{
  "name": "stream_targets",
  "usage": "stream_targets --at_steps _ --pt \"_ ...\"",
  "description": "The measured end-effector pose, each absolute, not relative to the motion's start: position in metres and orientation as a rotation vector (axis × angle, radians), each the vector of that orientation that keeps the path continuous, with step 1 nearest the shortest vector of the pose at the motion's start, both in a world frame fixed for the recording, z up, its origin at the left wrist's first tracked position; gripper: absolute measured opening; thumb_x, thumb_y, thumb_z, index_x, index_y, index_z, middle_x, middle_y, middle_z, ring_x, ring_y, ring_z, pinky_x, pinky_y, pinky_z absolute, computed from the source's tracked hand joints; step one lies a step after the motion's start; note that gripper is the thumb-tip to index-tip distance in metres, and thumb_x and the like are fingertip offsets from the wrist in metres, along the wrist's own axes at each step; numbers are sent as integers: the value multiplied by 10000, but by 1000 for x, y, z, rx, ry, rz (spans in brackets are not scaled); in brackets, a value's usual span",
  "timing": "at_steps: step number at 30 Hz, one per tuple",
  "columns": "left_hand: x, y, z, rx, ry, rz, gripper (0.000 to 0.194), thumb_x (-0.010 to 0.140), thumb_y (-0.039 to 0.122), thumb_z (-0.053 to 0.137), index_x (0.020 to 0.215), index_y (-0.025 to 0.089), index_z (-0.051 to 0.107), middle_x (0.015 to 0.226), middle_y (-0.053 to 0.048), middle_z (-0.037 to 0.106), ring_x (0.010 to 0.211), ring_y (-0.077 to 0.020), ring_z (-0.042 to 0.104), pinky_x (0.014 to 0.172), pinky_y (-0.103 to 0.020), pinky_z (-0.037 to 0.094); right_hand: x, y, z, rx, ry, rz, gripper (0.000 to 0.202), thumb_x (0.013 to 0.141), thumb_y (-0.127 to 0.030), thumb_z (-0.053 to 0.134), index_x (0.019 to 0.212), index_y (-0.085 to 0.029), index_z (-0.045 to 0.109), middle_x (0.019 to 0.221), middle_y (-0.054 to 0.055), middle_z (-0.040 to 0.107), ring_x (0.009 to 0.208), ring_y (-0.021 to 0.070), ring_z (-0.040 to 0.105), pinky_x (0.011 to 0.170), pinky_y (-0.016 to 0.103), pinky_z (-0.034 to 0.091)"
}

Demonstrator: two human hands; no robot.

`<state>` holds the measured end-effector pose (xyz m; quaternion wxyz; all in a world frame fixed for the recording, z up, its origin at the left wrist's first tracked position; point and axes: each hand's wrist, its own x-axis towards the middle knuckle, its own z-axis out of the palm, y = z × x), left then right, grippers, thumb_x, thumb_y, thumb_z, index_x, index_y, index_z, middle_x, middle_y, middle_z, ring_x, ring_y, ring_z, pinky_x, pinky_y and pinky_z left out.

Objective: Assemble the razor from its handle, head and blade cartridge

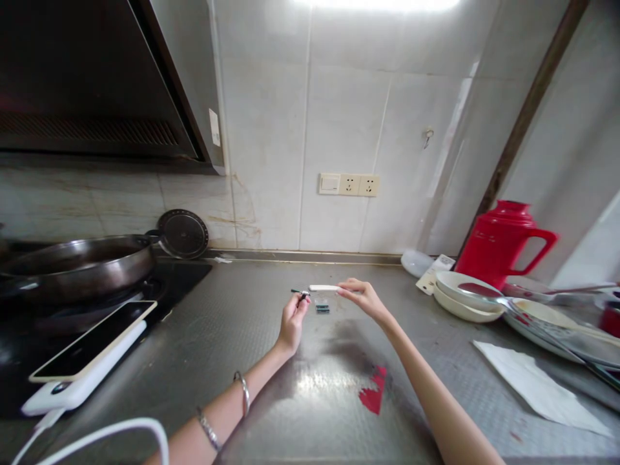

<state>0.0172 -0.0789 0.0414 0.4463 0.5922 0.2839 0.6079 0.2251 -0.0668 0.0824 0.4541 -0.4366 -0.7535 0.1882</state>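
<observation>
Above the middle of the metal counter, my left hand (292, 318) is closed, pinching a small dark piece with a silvery part (305, 294) in its fingertips. A thin dark-green tip points left from it. My right hand (362, 298) grips one end of a slim white stick-shaped piece (323, 288), held level. The white piece's left end comes very close to the small dark piece; whether they touch, I cannot tell. Just below, between the hands, small dark-green strips in a clear pack (322, 309) lie on the counter. Their exact kind is too small to make out.
A torn red scrap (372, 390) lies between my forearms. At left are a phone (97, 339) on a white cabled power bank (92, 374) and a pan (80, 268) on the stove. Right: stacked bowls (467, 310), a red thermos jug (498, 248) and a white paper (537, 384).
</observation>
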Motion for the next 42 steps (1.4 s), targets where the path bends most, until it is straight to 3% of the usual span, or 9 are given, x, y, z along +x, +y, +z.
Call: stream_targets --at_steps 14,20,24,30,36,42 --pt "16 -76 41 1446 739 1503 267 813 432 485 749 175 519 625 27 411 591 -113 353 578 -228 290 225 -67 82 -1027 -1887 487 339 780 -462 580 933 -196 724 838 63 658 780 176 549 732 286 408" --pt "15 -74 46 1389 734 1518 268 798 434 509 747 172 524 623 25 421 585 -104 379 565 -221 316 244 -54 62 -1169 -1775 446 370 765 -475 577 912 -172 729 704 39 612 661 149 511 618 260 391" --pt "18 -70 46 1365 710 1495 281 792 449 521 786 168 521 611 35 440 552 -89 423 537 -213 358 243 -46 54 -1148 -1616 539 476 765 -470 559 1089 -135 655 759 38 602 539 96 439 504 234 369" --pt "22 -70 46 1336 694 1394 334 767 500 533 830 186 438 619 46 512 435 -71 463 355 -172 325 221 -49 54 -1109 -1479 632 518 758 -463 550 1158 -135 587 555 -59 420 438 62 366 412 198 330" --pt "19 -70 46 1396 774 1360 328 770 489 537 874 199 425 531 87 498 301 -38 342 300 -152 222 198 -64 77 -863 -988 1018 460 698 -407 632 1094 -207 506 552 -112 366 349 9 225 316 125 165" --pt "14 -65 42 1417 906 1530 333 744 469 586 841 151 556 518 71 435 422 -54 370 395 -171 249 178 -105 93 -667 -798 1635 250 696 -167 612 906 -189 478 581 -92 429 338 -9 171 299 108 64"
